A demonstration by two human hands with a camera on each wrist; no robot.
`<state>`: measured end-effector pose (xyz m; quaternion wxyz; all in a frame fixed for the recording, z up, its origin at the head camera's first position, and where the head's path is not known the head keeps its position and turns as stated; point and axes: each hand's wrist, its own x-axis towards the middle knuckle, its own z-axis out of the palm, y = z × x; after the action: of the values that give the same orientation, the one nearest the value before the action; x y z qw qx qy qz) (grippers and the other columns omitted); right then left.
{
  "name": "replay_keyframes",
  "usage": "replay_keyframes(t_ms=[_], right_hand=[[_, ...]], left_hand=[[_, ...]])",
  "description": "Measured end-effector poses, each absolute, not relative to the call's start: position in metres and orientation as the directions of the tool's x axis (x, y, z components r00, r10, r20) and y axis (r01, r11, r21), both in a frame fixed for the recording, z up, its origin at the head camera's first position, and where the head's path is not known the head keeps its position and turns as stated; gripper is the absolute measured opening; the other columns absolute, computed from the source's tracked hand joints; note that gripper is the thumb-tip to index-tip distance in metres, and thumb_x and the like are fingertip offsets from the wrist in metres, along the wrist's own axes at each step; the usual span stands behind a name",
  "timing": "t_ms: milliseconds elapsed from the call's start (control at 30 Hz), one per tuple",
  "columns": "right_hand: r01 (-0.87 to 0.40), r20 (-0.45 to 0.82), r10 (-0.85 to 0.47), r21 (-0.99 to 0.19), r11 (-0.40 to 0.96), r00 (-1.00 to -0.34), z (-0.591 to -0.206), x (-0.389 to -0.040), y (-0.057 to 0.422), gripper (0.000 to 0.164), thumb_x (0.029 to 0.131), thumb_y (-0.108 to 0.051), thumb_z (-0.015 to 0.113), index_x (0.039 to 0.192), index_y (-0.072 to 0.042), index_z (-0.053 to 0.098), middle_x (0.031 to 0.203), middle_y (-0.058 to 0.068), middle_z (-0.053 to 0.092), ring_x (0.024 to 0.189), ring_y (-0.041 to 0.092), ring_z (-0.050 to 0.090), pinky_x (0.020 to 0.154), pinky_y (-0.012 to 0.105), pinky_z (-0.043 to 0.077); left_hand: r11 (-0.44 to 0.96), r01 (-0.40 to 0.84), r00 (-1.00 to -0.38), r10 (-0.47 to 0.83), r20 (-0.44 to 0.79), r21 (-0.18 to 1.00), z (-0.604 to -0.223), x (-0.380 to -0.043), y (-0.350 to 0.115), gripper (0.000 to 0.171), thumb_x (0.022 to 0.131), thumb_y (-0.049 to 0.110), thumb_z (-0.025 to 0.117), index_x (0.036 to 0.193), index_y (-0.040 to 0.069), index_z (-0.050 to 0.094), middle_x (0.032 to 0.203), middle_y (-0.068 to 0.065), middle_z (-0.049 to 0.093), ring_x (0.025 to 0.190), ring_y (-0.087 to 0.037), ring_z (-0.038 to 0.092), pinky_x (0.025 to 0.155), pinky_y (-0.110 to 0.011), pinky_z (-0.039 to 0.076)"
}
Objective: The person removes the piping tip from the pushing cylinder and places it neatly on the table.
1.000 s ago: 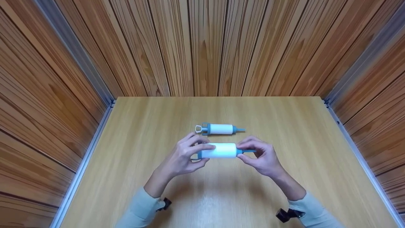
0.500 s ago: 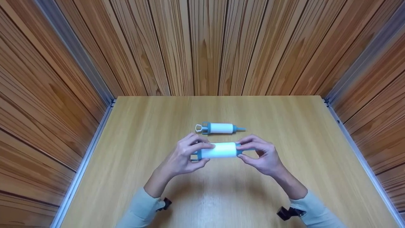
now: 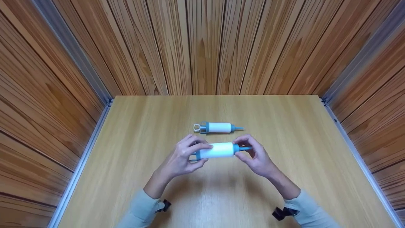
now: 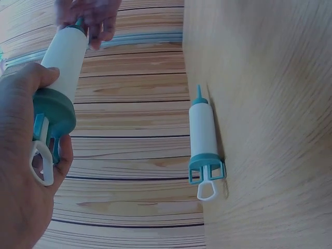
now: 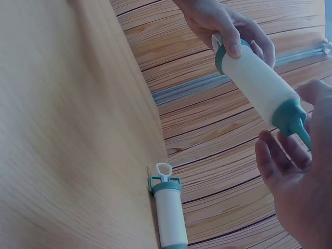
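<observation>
A large syringe (image 3: 218,150) with a white barrel, blue-green end fittings and a thin nozzle is held level above the table. My left hand (image 3: 186,155) grips its plunger end, thumb on the barrel; the white pull ring (image 4: 44,163) shows beside the palm in the left wrist view. At the nozzle end, my right hand (image 3: 254,155) has thumb and fingers spread loosely around the blue-green cap (image 5: 288,115). A small gap appears between its thumb and the cap in the right wrist view. Behind them a second, similar syringe (image 3: 220,127) lies on the table.
The light wooden table (image 3: 142,126) meets a plank wall (image 3: 205,47) at the back. Metal rails (image 3: 85,158) run along its sides. A small dark device (image 3: 281,213) is strapped at each sleeve cuff.
My right thumb and fingers have loosened and spread a little, baring more of the cap and nozzle. The syringe's nozzle end has tipped slightly away from me. My left hand keeps its grip.
</observation>
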<state>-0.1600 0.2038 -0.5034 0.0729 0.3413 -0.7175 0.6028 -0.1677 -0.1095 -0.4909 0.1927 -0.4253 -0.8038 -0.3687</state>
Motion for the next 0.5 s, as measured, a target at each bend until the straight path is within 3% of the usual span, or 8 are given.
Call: replay_keyframes(t_ms=[67,267,500], right_hand=[[-0.537,0.465,-0.379,-0.836,0.109,-0.8,-0.5024,-0.1579,0.2038,0.03,0.102,0.015,0.064,0.131,0.01,0.062,0.128,-0.006,0.069,0.115,0.004,0.068,0.096,0.02,0.062],[-0.5,0.417,-0.355,-0.847,0.182,-0.837,-0.5008,-0.1553,0.2033,0.021,0.106,0.01,0.064,0.127,0.005,0.066,0.119,0.012,0.072,0.106,0.006,0.069,0.09,0.022,0.062],[-0.495,0.412,-0.359,-0.85,0.179,-0.837,-0.5039,-0.1551,0.2033,0.023,0.104,0.011,0.067,0.126,0.005,0.066,0.121,0.004,0.072,0.109,0.006,0.07,0.092,0.023,0.063]], left_hand=[[0.373,0.827,-0.562,0.541,0.626,0.42,-0.4911,-0.1671,-0.1087,0.044,0.089,0.014,0.095,0.13,0.013,0.081,0.127,-0.012,0.078,0.116,-0.029,0.072,0.095,-0.04,0.07],[0.384,0.836,-0.548,0.543,0.636,0.393,-0.4926,-0.166,-0.1075,0.044,0.089,0.015,0.095,0.13,0.013,0.081,0.126,-0.011,0.079,0.115,-0.028,0.072,0.092,-0.038,0.07],[0.374,0.845,-0.534,0.545,0.646,0.382,-0.4945,-0.166,-0.1082,0.044,0.089,0.015,0.095,0.13,0.013,0.08,0.126,-0.011,0.078,0.115,-0.028,0.072,0.093,-0.038,0.07]])
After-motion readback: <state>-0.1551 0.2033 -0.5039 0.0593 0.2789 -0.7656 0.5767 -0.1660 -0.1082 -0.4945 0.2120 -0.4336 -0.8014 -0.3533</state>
